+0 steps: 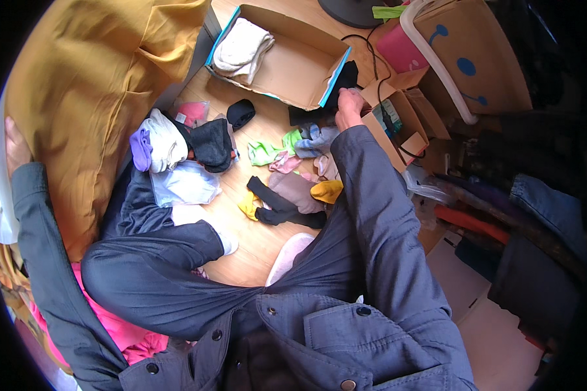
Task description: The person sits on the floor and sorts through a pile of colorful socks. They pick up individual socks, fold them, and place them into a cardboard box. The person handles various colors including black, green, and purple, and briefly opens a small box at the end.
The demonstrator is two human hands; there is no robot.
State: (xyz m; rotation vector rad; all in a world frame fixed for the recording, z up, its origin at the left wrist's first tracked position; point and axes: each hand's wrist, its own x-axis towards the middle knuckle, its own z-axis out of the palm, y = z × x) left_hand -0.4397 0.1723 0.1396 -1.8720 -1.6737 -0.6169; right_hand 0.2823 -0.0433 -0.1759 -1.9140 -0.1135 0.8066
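Observation:
My right hand (350, 108) is at the right side of an open cardboard box (293, 54) with blue edges, its fingers closed on black fabric (346, 78). Folded white socks (242, 49) lie in that box's left end. At the far left, my left hand (17, 144) is partly hidden at the edge of mustard-coloured cloth (102, 97); whether it grips anything is not visible. On the wooden floor between my legs are black socks (286, 210), a yellow sock (327, 191), green socks (269, 152) and a blue-grey striped sock (317, 141).
Left of the floor pile lie a purple sock (141, 150), white socks (165, 141), a dark folded sock (212, 145) and a clear bag (186, 183). A small open carton (396, 122) with a cable stands at right, near a large cardboard box (474, 54).

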